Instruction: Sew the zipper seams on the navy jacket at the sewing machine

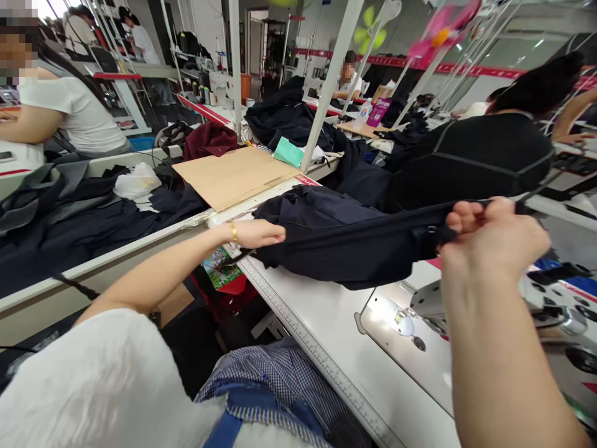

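A dark navy garment [345, 252] is stretched between my two hands above the white sewing table [298, 295]. My left hand [261, 234], with a gold band at the wrist, is closed on the garment's left end. On the other side my right hand [499, 233] is raised higher, its fingers curled round the garment's right end. What lies inside that fist is partly hidden. Below and right of the cloth are the sewing machine [555, 311] and its shiny metal plate [392, 317].
A measuring tape strip [317, 354] runs along the table's front edge. Behind the garment lie a cardboard sheet [233, 174] and a white post [331, 87]. More dark cloth [69, 224] fills the trough at left. A co-worker in black [485, 155] sits close at the right.
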A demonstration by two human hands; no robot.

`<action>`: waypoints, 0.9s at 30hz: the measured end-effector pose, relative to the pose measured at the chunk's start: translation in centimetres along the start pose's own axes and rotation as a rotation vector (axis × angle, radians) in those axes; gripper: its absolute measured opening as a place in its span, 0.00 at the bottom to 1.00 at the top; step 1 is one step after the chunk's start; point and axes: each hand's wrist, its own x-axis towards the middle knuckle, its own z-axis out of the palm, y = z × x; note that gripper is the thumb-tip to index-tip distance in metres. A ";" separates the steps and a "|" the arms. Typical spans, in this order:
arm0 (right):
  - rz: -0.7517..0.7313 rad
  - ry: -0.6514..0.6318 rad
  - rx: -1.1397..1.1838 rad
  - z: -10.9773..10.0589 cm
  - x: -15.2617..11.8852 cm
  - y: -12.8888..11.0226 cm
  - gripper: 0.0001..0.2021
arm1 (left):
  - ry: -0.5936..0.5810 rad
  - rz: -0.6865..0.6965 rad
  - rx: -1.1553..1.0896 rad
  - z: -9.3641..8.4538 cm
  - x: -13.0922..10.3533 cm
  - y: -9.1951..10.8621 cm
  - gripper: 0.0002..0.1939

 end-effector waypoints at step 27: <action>-0.950 -0.723 -0.568 -3.7 -16.7 -4.8 0.16 | 0.058 0.230 0.181 6.8 -1.4 5.0 0.08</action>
